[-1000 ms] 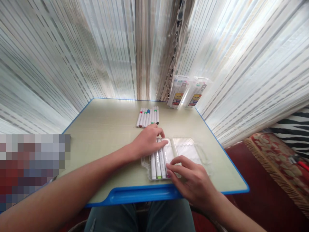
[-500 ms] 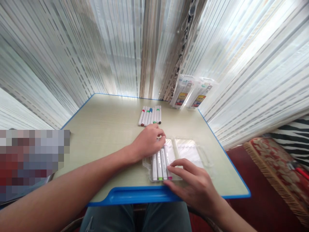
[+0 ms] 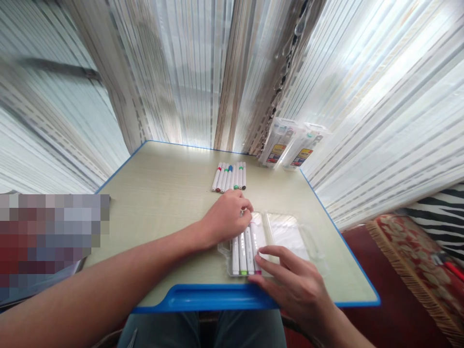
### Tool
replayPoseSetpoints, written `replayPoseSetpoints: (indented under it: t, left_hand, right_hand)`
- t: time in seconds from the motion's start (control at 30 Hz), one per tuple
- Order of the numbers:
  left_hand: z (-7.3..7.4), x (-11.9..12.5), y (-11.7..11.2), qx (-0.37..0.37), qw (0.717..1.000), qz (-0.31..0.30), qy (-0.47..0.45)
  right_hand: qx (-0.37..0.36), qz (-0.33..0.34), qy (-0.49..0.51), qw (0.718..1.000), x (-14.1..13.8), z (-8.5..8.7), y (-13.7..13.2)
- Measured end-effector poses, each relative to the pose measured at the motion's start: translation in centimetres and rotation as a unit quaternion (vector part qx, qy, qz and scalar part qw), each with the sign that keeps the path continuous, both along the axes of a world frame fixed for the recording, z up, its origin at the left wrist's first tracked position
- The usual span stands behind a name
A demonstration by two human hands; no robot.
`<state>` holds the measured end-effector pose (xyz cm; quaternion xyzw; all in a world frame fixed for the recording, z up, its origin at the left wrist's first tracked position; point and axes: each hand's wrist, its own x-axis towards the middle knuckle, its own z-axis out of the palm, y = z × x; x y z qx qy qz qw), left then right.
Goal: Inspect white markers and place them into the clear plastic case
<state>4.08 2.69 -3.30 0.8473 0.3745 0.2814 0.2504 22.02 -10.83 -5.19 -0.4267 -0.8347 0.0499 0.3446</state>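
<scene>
Several white markers [image 3: 242, 251] lie side by side in a clear plastic case [image 3: 225, 252] that is open on the desk. My left hand [image 3: 229, 215] curls over their far ends, its fingers closed at the top of the rightmost marker [image 3: 254, 235], which has a magenta end. Around that marker's near end, the thumb and index finger of my right hand [image 3: 297, 280] are closed, the thumb low at the magenta tip. The case's other half [image 3: 284, 232] lies flat on the right, with no markers visible in it. My left hand hides the far ends of the row.
A row of capped markers [image 3: 228, 179] lies farther back on the desk [image 3: 163, 193]. Two upright clear cases with labels [image 3: 277, 153] stand at the back right. A blue-edged tray groove [image 3: 221, 296] runs along the front. Striped curtains [image 3: 181, 72] hang behind.
The view has shifted slightly, so everything sits a little lower and farther right. Both hands stay at the same marker, with hardly any visible movement against the case.
</scene>
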Motion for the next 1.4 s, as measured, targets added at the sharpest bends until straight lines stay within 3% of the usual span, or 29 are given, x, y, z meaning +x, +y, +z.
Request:
replayPoseSetpoints:
  t: [0.43, 0.6, 0.7, 0.77, 0.87, 0.97, 1.1, 1.23, 1.4]
  left_hand:
    - [-0.4, -0.1, -0.7, 0.069, 0.997, 0.021, 0.019]
    - [0.0, -0.2, -0.9, 0.089, 0.995, 0.032, 0.027]
    - [1.1, -1.0, 0.2, 0.125, 0.988, 0.067, 0.062]
    - [1.8, -1.9, 1.5, 0.134, 0.978, 0.132, 0.089]
    - [2.0, -3.7, 4.0, 0.121, 0.964, 0.213, 0.102]
    - [1.2, -5.2, 5.9, 0.082, 0.953, 0.261, 0.127]
    - [0.0, -5.9, 6.7, 0.049, 0.946, 0.275, 0.164]
    - [0.0, -5.6, 6.4, 0.039, 0.936, 0.285, 0.205]
    - [0.6, -5.7, 6.3, 0.045, 0.925, 0.289, 0.244]
  right_hand:
    - [0.094, 0.002, -0.039, 0.995, -0.6, 0.2, 0.2]
    - [0.131, -0.004, -0.050, 0.990, -0.6, 0.1, 0.1]
    - [0.144, -0.046, -0.044, 0.987, -0.3, 1.9, 0.9]
    - [0.106, -0.079, -0.030, 0.991, -0.2, 4.2, 2.5]
    - [0.083, -0.120, -0.009, 0.989, -0.2, 8.1, 6.4]
    - [0.088, -0.160, 0.025, 0.983, 0.0, 10.1, 11.0]
    - [0.073, -0.199, 0.080, 0.974, 0.5, 8.9, 14.5]
    - [0.075, -0.190, 0.083, 0.975, 1.0, 6.8, 14.4]
    - [0.067, -0.185, 0.052, 0.979, 1.7, 5.5, 14.3]
